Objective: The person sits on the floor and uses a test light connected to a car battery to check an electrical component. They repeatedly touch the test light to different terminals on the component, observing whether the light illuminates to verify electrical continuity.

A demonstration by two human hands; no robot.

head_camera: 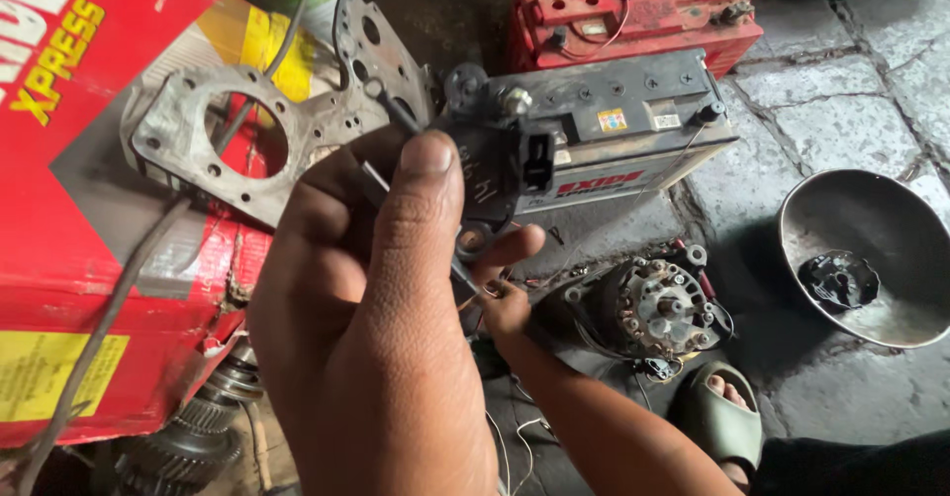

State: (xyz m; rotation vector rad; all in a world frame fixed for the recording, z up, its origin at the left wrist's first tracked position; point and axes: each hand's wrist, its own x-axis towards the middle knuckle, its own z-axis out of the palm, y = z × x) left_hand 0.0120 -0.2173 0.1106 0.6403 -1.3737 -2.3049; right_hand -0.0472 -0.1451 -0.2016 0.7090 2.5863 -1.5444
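- Left hand [371,328], fingers closed, grips a small dark grey metal-and-plastic part [490,174] up close.
- Right hand [507,303] pinches thin wires [510,437] below it.
- One big red-and-yellow cardboard box [59,159] lies left.
- Two batteries on the stone floor [841,110]: one grey battery with red label [618,135], one red battery [633,11] behind.

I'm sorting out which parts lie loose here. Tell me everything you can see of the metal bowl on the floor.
The metal bowl is round, shallow and dull grey, its inside stained and dusty. It sits upright on the stone floor at the right edge of the view, partly cut off. Inside it lies one small black round part with a ribbed look. Neither hand touches it; it stands apart from the motor-like unit to its left.
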